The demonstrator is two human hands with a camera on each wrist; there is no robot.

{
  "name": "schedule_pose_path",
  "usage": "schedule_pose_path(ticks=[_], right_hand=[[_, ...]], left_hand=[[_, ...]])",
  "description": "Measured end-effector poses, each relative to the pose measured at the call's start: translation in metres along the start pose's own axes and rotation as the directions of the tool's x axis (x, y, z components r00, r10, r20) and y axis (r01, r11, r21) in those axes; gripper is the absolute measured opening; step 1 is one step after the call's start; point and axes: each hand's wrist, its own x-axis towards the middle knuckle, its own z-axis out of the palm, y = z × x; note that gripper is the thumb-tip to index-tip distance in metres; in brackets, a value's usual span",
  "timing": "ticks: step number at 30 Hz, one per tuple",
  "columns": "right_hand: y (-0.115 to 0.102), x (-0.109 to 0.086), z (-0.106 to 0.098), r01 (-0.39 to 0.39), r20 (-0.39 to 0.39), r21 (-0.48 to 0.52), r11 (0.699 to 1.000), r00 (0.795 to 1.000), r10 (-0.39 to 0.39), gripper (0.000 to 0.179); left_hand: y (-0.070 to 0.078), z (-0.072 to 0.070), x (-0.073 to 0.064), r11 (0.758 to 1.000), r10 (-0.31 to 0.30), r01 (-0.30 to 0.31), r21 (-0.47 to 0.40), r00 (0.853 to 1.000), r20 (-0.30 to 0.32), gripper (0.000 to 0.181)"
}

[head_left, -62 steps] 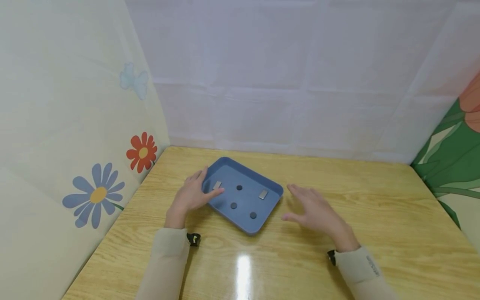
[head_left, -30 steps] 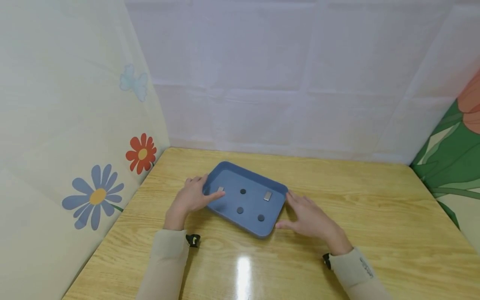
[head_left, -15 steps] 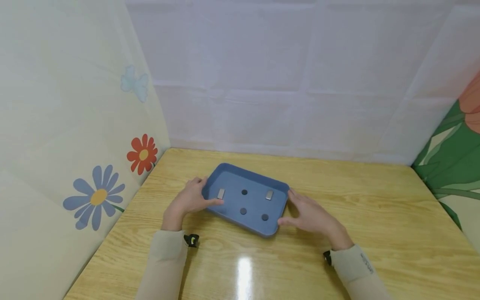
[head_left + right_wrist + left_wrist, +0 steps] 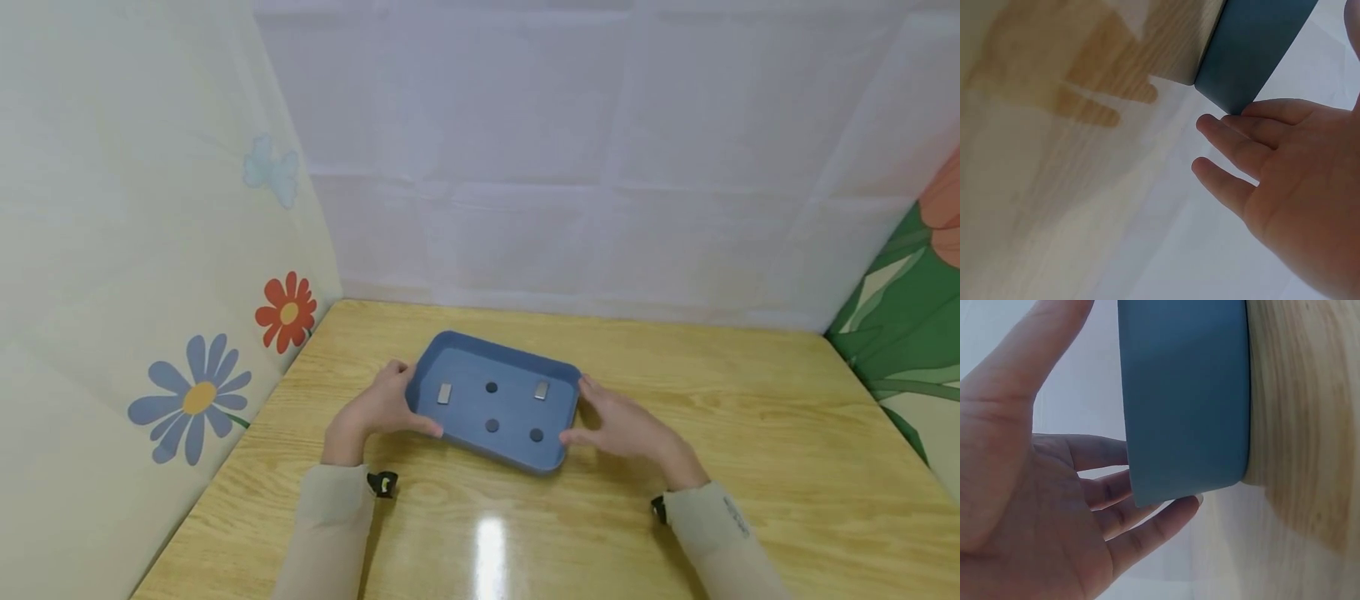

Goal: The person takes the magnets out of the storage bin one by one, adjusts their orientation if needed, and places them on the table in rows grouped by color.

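Note:
A shallow blue tray lies flat and slightly turned on the table. In it are two small silver rectangular pieces, one on the left and one on the right. Three dark round discs, at the back, front and front right, lie between and below them. My left hand spans the tray's left end, fingers extended against its wall, thumb by the near rim. At the right end, my right hand touches the tray with nearly straight fingers, thumb near the front corner.
The wooden table extends around the tray on every side. A pale cloth wall stands behind, with flower-printed panels at left and right. Each wrist wears a small black device.
My right hand has come in to meet the tray. The tray has turned and shifted slightly right and nearer. My left thumb has moved from over the tray to its near rim.

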Motion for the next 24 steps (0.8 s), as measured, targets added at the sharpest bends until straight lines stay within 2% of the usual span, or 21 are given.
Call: schedule_pose_path(ticks=[5,10,19,24], right_hand=[[0.002,0.005,-0.005,-0.005,0.022,-0.016,1.0,1.0,0.006,0.11],[0.004,0.01,-0.009,0.009,0.033,-0.027,1.0,0.999,-0.008,0.111],[0.01,0.023,-0.015,-0.022,0.083,0.008,1.0,0.996,0.021,0.113],[0.014,0.033,-0.018,-0.045,0.108,0.044,0.998,0.993,0.04,0.118]], left_hand=[[0.0,0.001,0.001,1.0,0.02,-0.02,0.016,1.0,-0.007,0.131],[0.001,0.002,0.001,1.0,0.014,-0.014,0.012,1.0,-0.003,0.132],[0.003,0.003,0.001,1.0,0.012,-0.012,-0.002,1.0,0.011,0.128],[0.005,0.003,0.001,1.0,-0.016,0.016,0.011,1.0,0.017,0.128]])
